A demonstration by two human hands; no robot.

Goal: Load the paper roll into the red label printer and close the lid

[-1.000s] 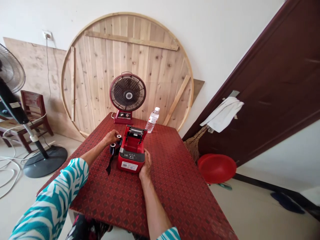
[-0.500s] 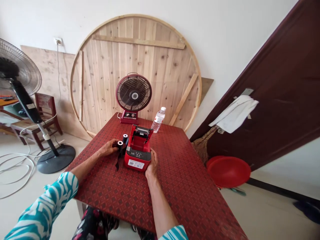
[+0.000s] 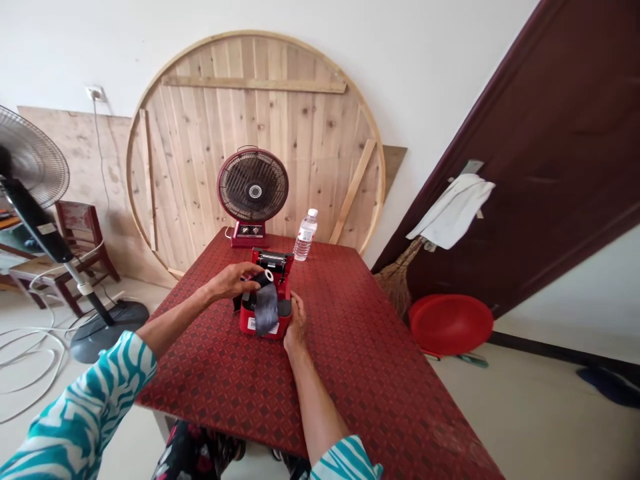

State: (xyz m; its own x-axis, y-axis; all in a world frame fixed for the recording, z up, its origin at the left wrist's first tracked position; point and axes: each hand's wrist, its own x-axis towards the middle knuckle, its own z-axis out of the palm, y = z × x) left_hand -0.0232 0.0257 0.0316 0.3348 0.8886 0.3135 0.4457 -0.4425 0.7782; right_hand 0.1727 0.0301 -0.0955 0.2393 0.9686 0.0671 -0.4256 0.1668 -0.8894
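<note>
Head view: the left hand [image 3: 233, 280] pinches a black roll [image 3: 263, 279], shifted from beside the open red printer [image 3: 283, 324] to above it, apparently not seated, the right hand [image 3: 296, 325] lying loosely spread along the printer's side.

Red box-shaped printer [image 3: 283, 324] upright on the counter [image 3: 350, 353], inboard of the left edge, between near and far edges, front toward the near edge. Lid [image 3: 273, 260] open, raised at the back; dark roller on its inner side. Black roll [image 3: 262, 279] held tilted over the open bay, white core end exposed; contact with printer: cannot tell. Its loose dark strip [image 3: 267, 312] hangs over the front panel, partly covering the white label [image 3: 251, 324].
</note>
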